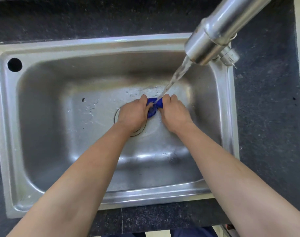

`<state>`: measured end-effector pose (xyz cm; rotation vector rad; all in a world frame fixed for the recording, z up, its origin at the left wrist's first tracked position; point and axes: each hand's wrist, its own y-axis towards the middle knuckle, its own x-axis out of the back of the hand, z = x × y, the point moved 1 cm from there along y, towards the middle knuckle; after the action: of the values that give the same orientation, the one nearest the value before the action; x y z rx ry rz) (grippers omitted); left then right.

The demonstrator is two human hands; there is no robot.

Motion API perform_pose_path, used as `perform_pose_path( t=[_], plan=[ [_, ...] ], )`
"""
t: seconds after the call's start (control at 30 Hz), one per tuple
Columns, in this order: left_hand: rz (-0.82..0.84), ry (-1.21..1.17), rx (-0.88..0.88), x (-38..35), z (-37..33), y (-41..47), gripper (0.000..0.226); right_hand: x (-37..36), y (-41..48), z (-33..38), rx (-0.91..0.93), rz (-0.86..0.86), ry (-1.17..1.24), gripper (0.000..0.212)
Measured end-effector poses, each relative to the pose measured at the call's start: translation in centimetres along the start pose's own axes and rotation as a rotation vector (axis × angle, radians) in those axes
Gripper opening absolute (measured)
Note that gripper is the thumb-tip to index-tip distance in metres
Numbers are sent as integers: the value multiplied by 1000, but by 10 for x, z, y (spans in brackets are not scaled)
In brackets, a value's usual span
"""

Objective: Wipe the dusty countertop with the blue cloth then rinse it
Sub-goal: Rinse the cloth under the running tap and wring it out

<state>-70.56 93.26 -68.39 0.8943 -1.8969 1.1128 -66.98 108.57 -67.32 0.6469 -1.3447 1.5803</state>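
The blue cloth (153, 106) is bunched small between my two hands, low inside the steel sink (43, 103). My left hand (133, 115) grips its left end and my right hand (174, 112) grips its right end. A stream of water (175, 77) falls from the steel faucet (212, 36) straight onto the cloth between my fists. Most of the cloth is hidden inside my fingers. The dark speckled countertop (265, 108) surrounds the sink.
The sink drain (117, 115) lies partly under my left hand. A round black hole (14, 64) sits in the sink's far left corner. Water drops dot the basin floor. The faucet spout hangs over the right side of the basin.
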Motion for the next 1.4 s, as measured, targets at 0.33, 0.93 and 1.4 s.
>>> perform_pose_path(
  t=[0.33,0.93,1.4],
  plan=[
    [-66,-75,-76,32,26,-14,54,17,-16,-13,-23,-161,-3,77],
    [-3,85,-79,1,18,-11,22,-1,-5,-4,137,-10,-100,40],
    [-58,-124,-38,-1,42,-32,62,-15,-17,-7,85,-56,80,79]
  ],
)
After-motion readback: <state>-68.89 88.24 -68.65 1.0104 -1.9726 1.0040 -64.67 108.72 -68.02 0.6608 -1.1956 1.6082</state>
